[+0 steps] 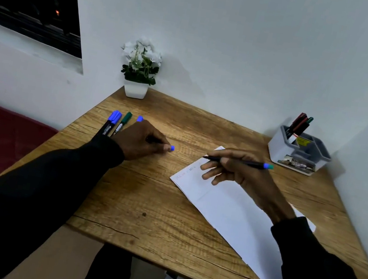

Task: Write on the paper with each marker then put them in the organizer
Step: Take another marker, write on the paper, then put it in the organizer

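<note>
Far left, a blue-capped marker (110,123) and a green-capped marker (123,122) lie side by side on the desk (164,221). Left hand (140,140) is curled round a blue-tipped piece (171,147). Right hand (234,169) grips a black marker (242,162) over the paper (227,210). The organizer (298,151) sits far right.

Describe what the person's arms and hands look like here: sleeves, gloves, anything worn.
Both arms are covered by long, plain black sleeves, the left sleeve and the right sleeve each ending at the wrist. The left hand and right hand are bare: no gloves, and no ring, watch or bracelet shows. No markings or logos are visible on the fabric.
</note>
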